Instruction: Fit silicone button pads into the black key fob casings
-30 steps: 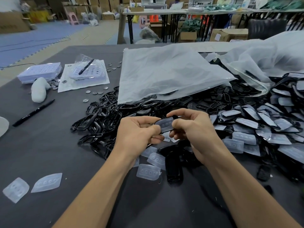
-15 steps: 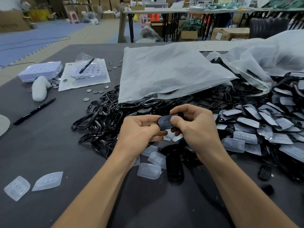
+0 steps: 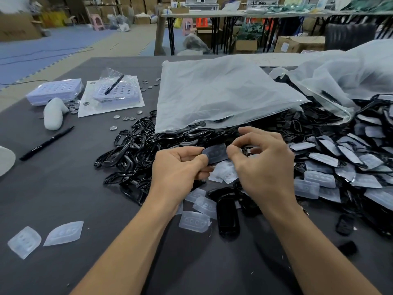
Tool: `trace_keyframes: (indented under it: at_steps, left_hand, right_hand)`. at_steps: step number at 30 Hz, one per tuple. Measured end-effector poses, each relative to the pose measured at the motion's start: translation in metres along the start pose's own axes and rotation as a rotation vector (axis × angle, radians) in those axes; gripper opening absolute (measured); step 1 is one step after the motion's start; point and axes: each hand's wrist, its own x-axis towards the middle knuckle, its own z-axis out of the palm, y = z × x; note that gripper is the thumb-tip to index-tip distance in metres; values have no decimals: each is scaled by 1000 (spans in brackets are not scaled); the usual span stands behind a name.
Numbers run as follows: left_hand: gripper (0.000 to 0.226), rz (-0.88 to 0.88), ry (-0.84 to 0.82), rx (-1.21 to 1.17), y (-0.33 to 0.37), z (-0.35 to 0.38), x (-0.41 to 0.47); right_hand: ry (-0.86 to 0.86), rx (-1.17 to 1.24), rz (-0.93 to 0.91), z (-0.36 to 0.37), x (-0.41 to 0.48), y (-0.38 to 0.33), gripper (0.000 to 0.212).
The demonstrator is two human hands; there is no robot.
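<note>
left hand [image 3: 180, 167]: thumb + fingers pinch left end of casing [image 3: 220, 158].
right hand [image 3: 263, 167]: thumb on casing's right end, other fingers curled behind; index arched clear above.
casing: 1 held, black plastic, rounded oblong, btwn both hands above the heap.
pad [image 3: 212, 153]: 1, translucent, 3 bumps, lying on casing face.
loose pads [image 3: 194, 221]: 3 by left wrist, 2 more near-left; milky soft silicone, dimpled.
black frames [image 3: 131, 150]: glossy tangled heap, can't count.
fitted casings [image 3: 350, 162]: pile at right, can't count.
pens [image 3: 46, 143]: 2, black; 1 on table [image 3: 63, 188], 1 on tray [image 3: 119, 95].
bags [image 3: 217, 94]: 2, clear crinkly film.
coin cells [image 3: 125, 118]: scattered, silver, round.
</note>
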Motion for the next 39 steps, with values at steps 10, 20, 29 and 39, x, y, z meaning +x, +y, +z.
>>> trace_keyframes:
  at_steps: [10,20,29,39]
  left_hand:
    - [27,58,6,32,0,3,-2]
    - [26,47,50,59,0,3,-3]
    - [38,-40,-112,-64,11,0,-6]
    - [30,-76,-115,8,8,1,-5]
  right_hand:
    - [-22,-46,65,9,-10,-7,13]
    - [-49,160,236,9,-5,-4,23]
    - [-216,569,409,8,3,0,20]
    - [-180,604,399,7,6,3,18]
